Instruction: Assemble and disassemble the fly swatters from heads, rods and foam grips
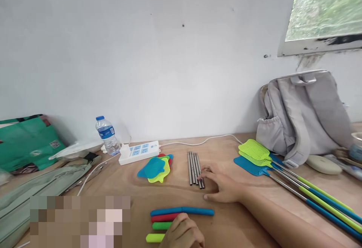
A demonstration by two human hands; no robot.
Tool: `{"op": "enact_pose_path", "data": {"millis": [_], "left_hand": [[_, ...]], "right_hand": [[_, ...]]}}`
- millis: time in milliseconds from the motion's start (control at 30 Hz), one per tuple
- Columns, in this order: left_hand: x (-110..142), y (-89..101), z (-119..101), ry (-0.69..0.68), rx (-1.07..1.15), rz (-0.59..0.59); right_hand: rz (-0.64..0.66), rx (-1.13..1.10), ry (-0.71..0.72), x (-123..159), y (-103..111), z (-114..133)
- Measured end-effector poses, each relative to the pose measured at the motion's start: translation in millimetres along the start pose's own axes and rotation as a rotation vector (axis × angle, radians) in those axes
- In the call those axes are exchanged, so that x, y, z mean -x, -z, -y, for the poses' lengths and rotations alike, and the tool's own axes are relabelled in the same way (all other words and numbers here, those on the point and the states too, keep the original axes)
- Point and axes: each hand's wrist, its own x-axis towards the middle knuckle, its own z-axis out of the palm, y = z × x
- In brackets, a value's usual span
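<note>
Several thin silver metal rods (193, 167) lie side by side in the middle of the table. My right hand (223, 186) is at their right side, fingertips touching or just over the nearest rods, with thumb and fingers apart. My left hand (183, 233) is curled at the front edge of the view, and whatever its fingers hold is hidden. It covers the right ends of a green handle tube (161, 225) and a yellow-green handle tube (155, 238). Beyond these lie a red handle tube (165, 217) and blue handle tubes (198, 211).
Loose fly-swatter heads (155, 168) are stacked left of the rods. Assembled fly swatters (294, 182) lie at right, by a grey backpack (305, 108). A white power strip (140, 152), a water bottle (108, 135) and a green bag (28, 138) stand towards the wall.
</note>
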Motion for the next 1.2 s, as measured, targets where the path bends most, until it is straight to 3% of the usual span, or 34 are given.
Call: {"op": "enact_pose_path", "data": {"millis": [133,333,533,800,900,1033,1200], "left_hand": [[-2,0.0,0,-0.022,0.026,-0.076],[-6,6.6,0,0.015,0.027,0.036],[-12,9.1,-3,-0.050,0.024,-0.002],[-13,21.1,-4,-0.050,0.076,0.183],[-15,24.4,-7,-0.037,0.084,0.190],[-23,29.6,-15,-0.031,0.090,0.187],[-36,42.1,-27,0.043,0.070,0.302]], "right_hand": [[-0.015,0.033,-0.021,-1,-1,7],[-0.091,0.065,-0.048,-9,-11,3],[-0.128,0.074,-0.032,-9,-14,0],[-0.237,0.063,0.009,-6,-12,-1],[-0.304,0.001,-0.015,-2,-9,-2],[-0.356,0.011,-0.055,20,-3,-2],[-0.355,0.232,-0.083,77,7,5]]}}
